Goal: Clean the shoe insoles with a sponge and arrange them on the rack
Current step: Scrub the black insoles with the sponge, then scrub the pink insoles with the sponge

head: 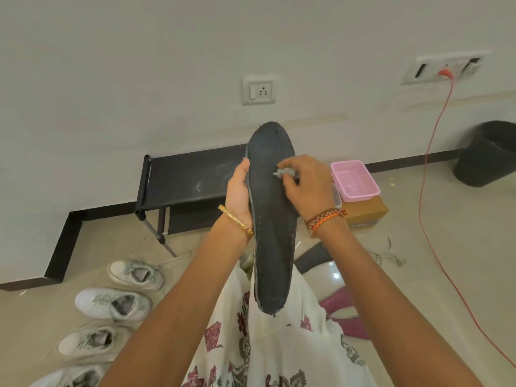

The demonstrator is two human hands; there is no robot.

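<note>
A long dark insole [272,219] is held upright in the middle of the view, toe end up. My left hand [238,191] grips its left edge near the middle. My right hand [305,185] pinches a small grey sponge [282,172] and presses it against the insole's upper face. Behind the insole stands a low black rack [184,180] against the wall, its top shelf dusty and partly hidden by my hands.
Several white sneakers [114,303] line the floor at the left. A pink basket [353,180] sits on a brown box [365,212] right of the rack. A black bin [488,153] stands far right, and an orange cable [424,174] runs down from a wall socket.
</note>
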